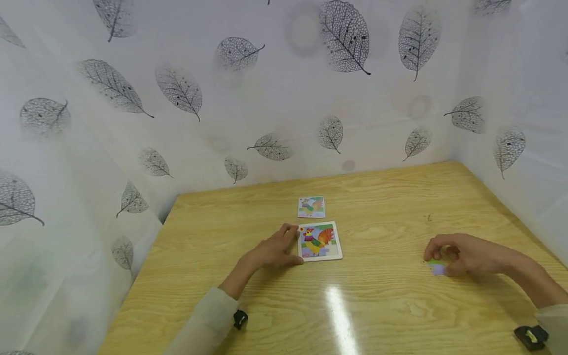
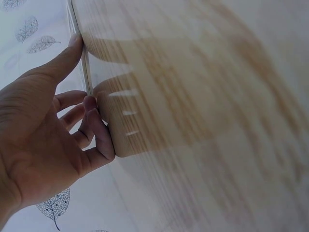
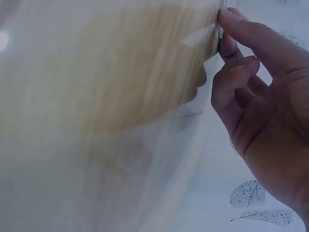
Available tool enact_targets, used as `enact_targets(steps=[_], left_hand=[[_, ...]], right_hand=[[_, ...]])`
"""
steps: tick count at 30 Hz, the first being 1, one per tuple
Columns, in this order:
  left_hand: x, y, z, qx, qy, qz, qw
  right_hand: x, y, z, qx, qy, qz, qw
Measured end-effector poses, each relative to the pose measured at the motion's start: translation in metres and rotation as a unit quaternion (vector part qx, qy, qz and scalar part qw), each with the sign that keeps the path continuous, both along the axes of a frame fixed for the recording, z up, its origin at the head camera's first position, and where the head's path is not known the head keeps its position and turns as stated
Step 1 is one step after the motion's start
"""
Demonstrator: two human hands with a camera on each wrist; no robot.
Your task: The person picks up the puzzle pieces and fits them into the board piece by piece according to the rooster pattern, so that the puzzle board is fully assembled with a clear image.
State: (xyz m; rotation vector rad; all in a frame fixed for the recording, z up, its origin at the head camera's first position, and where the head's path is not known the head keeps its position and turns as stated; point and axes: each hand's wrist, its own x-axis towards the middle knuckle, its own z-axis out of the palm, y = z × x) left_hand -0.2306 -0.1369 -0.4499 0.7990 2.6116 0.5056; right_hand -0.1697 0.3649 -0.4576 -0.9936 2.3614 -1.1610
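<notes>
A white-bordered jigsaw puzzle (image 1: 320, 241) with a colourful rooster picture lies on the table in the head view. Its lower right part shows a pale gap. My left hand (image 1: 277, 249) holds its left side, thumb at the near corner and a finger at the far corner. In the left wrist view the thumb and curled fingers (image 2: 101, 137) meet the thin edge of the puzzle. Out to the right, my right hand (image 1: 466, 256) pinches a flat green and lilac puzzle piece (image 1: 437, 268), partly covered by the fingers. The right wrist view shows this piece (image 3: 221, 30) edge-on between thumb and finger.
Just beyond the puzzle lies a small square card (image 1: 311, 207) with the same rooster picture, paler. The wood-grain table (image 1: 377, 305) reaches back to a white curtain (image 1: 284, 98) printed with dark leaves, which also hangs along both sides.
</notes>
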Motion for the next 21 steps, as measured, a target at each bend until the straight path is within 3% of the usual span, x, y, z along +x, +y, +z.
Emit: enact_targets(steps=[10,21], left_hand=[[-0.001,-0.001,-0.002,0.0,0.006,-0.003,1.0],[0.0,0.0,-0.001,-0.001,0.005,-0.006,1.0]], right_hand=[[0.0,-0.008,0.001,0.03,0.064,-0.028,0.997],[0.001,-0.022,0.006,0.04,0.024,-0.042,0.998]])
